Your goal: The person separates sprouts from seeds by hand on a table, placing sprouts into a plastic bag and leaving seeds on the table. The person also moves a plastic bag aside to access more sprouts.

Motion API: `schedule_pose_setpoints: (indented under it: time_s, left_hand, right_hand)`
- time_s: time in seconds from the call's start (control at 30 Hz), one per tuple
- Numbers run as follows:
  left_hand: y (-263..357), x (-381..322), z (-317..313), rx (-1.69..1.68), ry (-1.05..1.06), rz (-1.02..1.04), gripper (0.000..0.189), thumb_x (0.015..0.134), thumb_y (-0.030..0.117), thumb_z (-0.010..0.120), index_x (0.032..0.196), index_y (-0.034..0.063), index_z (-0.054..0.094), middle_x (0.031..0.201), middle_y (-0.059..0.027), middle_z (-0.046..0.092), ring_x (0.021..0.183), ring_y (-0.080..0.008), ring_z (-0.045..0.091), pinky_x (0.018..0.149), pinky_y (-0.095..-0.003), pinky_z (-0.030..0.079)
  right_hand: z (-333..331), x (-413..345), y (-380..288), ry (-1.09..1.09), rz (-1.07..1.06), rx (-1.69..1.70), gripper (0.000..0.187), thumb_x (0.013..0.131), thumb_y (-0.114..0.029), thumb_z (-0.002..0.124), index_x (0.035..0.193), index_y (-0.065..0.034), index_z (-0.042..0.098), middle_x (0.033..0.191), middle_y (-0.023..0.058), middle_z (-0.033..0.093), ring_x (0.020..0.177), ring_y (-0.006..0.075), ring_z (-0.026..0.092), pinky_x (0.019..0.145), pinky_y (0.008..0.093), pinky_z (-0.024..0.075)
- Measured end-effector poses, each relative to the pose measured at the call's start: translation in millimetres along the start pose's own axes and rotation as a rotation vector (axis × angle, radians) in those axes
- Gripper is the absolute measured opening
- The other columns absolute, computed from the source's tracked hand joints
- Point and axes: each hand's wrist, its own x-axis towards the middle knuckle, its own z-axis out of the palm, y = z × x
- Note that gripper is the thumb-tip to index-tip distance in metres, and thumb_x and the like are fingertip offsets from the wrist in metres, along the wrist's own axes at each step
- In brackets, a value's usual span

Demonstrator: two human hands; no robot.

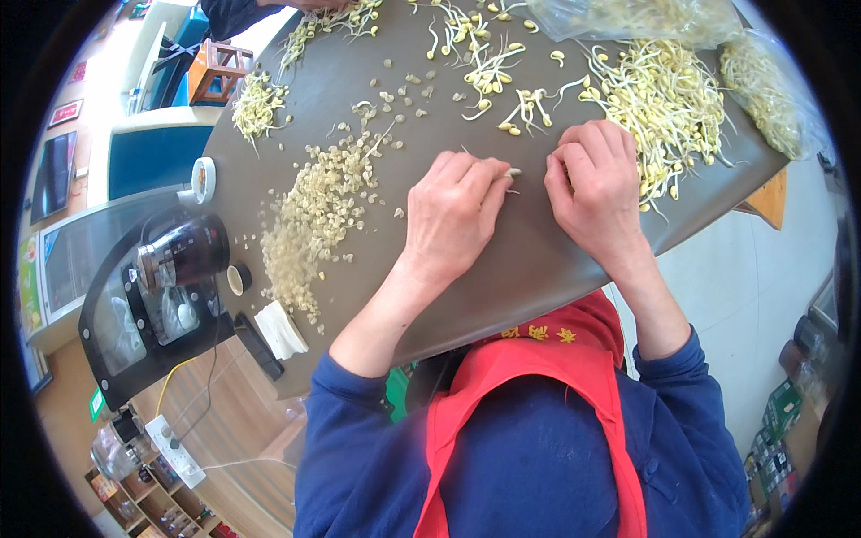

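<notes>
My left hand hovers over the brown table, thumb and index finger pinched on a bean sprout whose pale tip and thin root stick out. My right hand is curled beside the large pile of yellow-headed bean sprouts; its fingertips are turned in, so what they may hold is hidden. Left of my left hand spreads a heap of loose bean hulls. Beyond my hands lie scattered sprouts, and a smaller sprout pile is at the far left.
Plastic bags of sprouts rest at the upper right. Another person's hand touches sprouts at the top. Along the left edge are a white round dish, a small cup, tissues and a glass pot of dark liquid.
</notes>
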Motion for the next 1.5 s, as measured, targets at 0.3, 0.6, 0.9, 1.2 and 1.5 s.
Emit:
schedule_pose_setpoints:
  time_s: [0.3, 0.6, 0.9, 1.2, 1.5]
  left_hand:
    - [-12.2, 38.1, 11.7, -0.040, 0.049, -0.020, 0.008, 0.090, 0.009, 0.077, 0.098, 0.0076, 0.075, 0.085, -0.0103, 0.067, 0.083, -0.0312, 0.069, 0.071, -0.0421, 0.055]
    - [-14.4, 19.6, 7.7, -0.319, -0.008, -0.326, 0.012, 0.090, 0.004, 0.079, 0.101, 0.0024, 0.081, 0.078, -0.0033, 0.072, 0.067, -0.0094, 0.063, 0.063, -0.0268, 0.051]
    - [-36.7, -11.2, -23.6, -0.201, 0.054, -0.397, 0.012, 0.091, -0.004, 0.073, 0.100, 0.0026, 0.079, 0.101, -0.0064, 0.072, 0.078, -0.0093, 0.065, 0.069, -0.0241, 0.053]
    - [-41.9, 45.6, 9.9, 0.094, 0.096, 0.019, 0.012, 0.090, 0.007, 0.075, 0.101, 0.0089, 0.077, 0.095, -0.0078, 0.067, 0.094, -0.0296, 0.065, 0.078, -0.0424, 0.055]
    - [-18.7, 25.8, 10.1, -0.244, -0.012, 0.003, 0.009, 0.085, 0.002, 0.079, 0.093, 0.0055, 0.078, 0.087, -0.0087, 0.073, 0.086, -0.0302, 0.068, 0.075, -0.0425, 0.056]
  right_hand:
    - [-0.6, -0.4, -0.8, -0.005, 0.012, 0.017, 0.012, 0.078, -0.005, 0.075, 0.083, -0.0024, 0.064, 0.094, 0.0098, 0.063, 0.095, 0.0298, 0.059, 0.088, 0.0437, 0.0451]
    - [-0.4, -0.4, -0.4, 0.010, 0.020, 0.025, 0.012, 0.077, -0.004, 0.075, 0.083, -0.0022, 0.064, 0.094, 0.0097, 0.063, 0.095, 0.0297, 0.060, 0.089, 0.0432, 0.0452]
    - [-1.2, 1.2, -1.7, 0.048, 0.015, 0.045, 0.012, 0.078, -0.003, 0.075, 0.085, -0.0013, 0.065, 0.097, 0.0101, 0.064, 0.096, 0.0304, 0.061, 0.090, 0.0443, 0.0460]
    - [3.8, 8.9, -36.9, -0.181, -0.239, 0.125, 0.021, 0.081, -0.004, 0.068, 0.099, 0.0063, 0.072, 0.113, 0.0149, 0.064, 0.111, 0.0336, 0.060, 0.102, 0.0470, 0.0502]
    - [-15.4, -4.5, -2.2, -0.122, -0.171, 0.142, 0.019, 0.076, -0.003, 0.074, 0.093, 0.0038, 0.067, 0.102, 0.0140, 0.064, 0.105, 0.0345, 0.063, 0.094, 0.0461, 0.0525]
